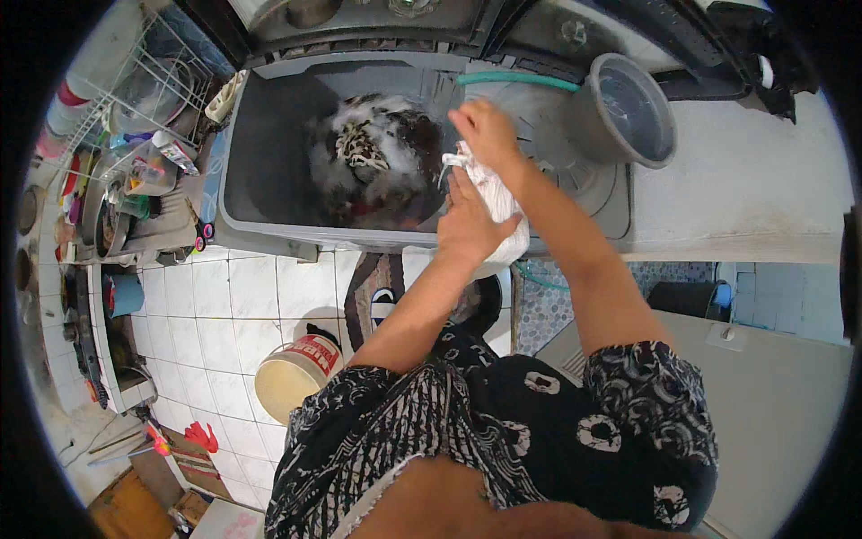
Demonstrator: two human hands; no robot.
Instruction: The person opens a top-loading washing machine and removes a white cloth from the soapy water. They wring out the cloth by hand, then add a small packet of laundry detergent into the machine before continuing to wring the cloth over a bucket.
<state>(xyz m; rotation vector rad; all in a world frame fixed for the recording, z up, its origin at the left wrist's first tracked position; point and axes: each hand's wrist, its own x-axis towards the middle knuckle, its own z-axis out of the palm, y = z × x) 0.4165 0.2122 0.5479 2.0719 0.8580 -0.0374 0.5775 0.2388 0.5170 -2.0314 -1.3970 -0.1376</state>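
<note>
A wet, whitish cloth point(495, 188) lies over the divider and front edge of a grey twin-tub washing machine point(323, 237). My left hand point(470, 219) rests flat on it, thumb spread towards the right. Just beyond, my right hand point(486, 131) is over the cloth's far end, its fingers bent and blurred; whether it grips any fabric cannot be told. To the left is the uncovered wash tub point(269, 148), with foamy dark water and a patterned black-and-white fabric point(363, 145) at the surface.
A grey basin point(633, 111) stands tilted on the machine's right side, near a green hose point(518, 78). Left of the tub are a wire rack point(151, 87) and scissors point(202, 232). A bucket point(296, 377) and a slipper point(382, 306) are on the tiled floor below.
</note>
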